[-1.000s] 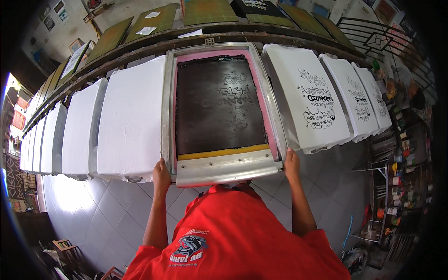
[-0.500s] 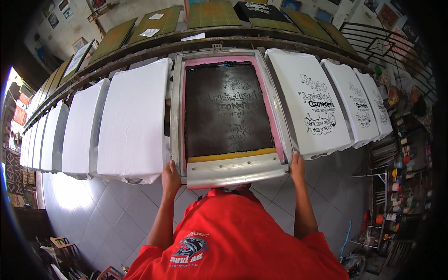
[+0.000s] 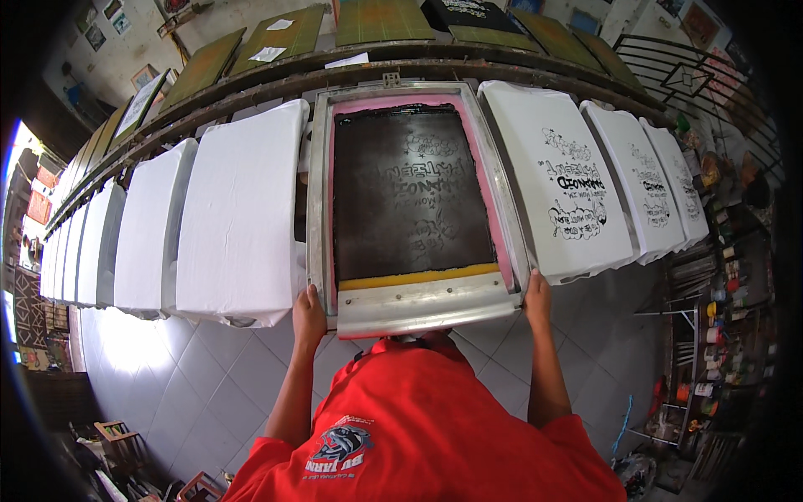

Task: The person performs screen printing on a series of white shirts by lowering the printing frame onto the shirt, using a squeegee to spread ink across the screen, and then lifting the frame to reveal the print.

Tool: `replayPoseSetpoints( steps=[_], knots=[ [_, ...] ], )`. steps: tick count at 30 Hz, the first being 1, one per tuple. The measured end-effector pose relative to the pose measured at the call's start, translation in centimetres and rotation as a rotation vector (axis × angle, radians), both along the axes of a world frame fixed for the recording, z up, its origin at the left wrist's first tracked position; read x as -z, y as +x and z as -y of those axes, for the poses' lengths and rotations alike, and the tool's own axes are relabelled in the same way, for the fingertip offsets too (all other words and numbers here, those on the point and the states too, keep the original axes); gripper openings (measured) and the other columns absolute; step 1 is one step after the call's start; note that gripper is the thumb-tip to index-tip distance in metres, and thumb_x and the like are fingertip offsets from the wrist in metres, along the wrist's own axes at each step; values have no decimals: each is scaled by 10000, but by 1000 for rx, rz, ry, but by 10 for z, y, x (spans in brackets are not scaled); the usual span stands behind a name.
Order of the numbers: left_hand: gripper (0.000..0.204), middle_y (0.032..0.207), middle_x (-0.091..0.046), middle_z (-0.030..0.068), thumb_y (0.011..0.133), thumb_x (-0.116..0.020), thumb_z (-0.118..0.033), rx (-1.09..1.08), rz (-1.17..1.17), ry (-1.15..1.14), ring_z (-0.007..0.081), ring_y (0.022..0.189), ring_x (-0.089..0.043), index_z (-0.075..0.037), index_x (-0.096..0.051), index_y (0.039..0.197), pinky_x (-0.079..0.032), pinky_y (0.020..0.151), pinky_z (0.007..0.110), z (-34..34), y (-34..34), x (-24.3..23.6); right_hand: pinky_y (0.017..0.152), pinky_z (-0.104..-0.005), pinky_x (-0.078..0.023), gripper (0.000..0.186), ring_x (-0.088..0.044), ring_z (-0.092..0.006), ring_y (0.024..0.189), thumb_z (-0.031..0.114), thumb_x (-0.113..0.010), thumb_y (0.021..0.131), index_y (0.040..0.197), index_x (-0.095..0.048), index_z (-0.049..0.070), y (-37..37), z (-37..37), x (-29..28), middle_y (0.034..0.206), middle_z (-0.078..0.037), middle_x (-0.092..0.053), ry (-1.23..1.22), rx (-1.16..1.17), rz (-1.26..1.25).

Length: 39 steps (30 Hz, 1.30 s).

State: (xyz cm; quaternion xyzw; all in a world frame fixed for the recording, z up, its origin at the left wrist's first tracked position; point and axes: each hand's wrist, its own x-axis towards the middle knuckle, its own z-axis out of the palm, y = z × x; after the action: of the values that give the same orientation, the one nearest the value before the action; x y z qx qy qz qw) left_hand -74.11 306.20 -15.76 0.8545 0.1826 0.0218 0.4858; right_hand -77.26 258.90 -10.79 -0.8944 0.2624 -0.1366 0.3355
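Head view: we hold the screen frame (image 3: 318,209) at upper centre, a narrow gap between its left edge and plain white cloth (image 3: 238,213), printed white cloth (image 3: 544,197) close along its right; grey floor (image 3: 209,376) shows below. Our left hand (image 3: 309,316) and right hand (image 3: 538,299), well apart, clamp its lower corners, undersides hidden.

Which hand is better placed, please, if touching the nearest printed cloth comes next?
Probably the right hand: it holds the frame at its right side, beside the printed cloth; the left hand holds the other side, nearer the blank cloth.
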Motion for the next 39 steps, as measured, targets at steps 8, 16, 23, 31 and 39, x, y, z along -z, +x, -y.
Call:
replayPoseSetpoints(
  steps=[8, 16, 23, 31, 39],
  knots=[
    [516, 862, -610, 317, 1018, -365, -380, -8, -13, 76, 505, 860, -564, 66, -596, 901, -430, 733, 517, 10, 2, 17, 834, -488, -440, 551, -576, -497, 961, 410, -373, 998, 1013, -638, -72, 6, -4, 12, 980, -310, -634, -43, 24, 16],
    [507, 1080, -635, 163, 1018, -389, -419, -36, -120, -310, 268, 984, -583, 20, -577, 1189, -430, 894, 356, -10, 1, 35, 899, -452, -432, 509, -565, -449, 1047, 400, -417, 986, 1143, -594, -51, 3, 1, 0, 1104, -285, -613, 0, -56, -14],
    [432, 1116, -586, 142, 1021, -425, -348, -121, 62, -355, 212, 1023, -517, 20, -569, 1195, -400, 921, 318, -10, -22, 46, 998, -440, -399, 477, -502, -346, 1182, 265, -704, 812, 1222, -572, 60, -39, -56, -73, 1263, -152, -547, -497, -686, 130],
    [371, 1015, -595, 131, 1013, -440, -284, -155, 174, -363, 209, 951, -526, 35, -583, 1136, -408, 879, 317, 7, -12, 36, 960, -426, -425, 453, -549, -283, 1098, 174, -746, 690, 1113, -618, 74, -20, -54, -65, 1165, -75, -605, -597, -980, -9],
    [324, 932, -571, 112, 991, -475, -268, -179, 243, -312, 190, 865, -503, 25, -580, 1080, -413, 814, 317, 16, -11, 25, 896, -403, -461, 393, -616, -275, 987, 193, -747, 698, 1060, -653, 70, 18, -61, -114, 1034, -102, -668, -542, -1050, -121]
  ],
)
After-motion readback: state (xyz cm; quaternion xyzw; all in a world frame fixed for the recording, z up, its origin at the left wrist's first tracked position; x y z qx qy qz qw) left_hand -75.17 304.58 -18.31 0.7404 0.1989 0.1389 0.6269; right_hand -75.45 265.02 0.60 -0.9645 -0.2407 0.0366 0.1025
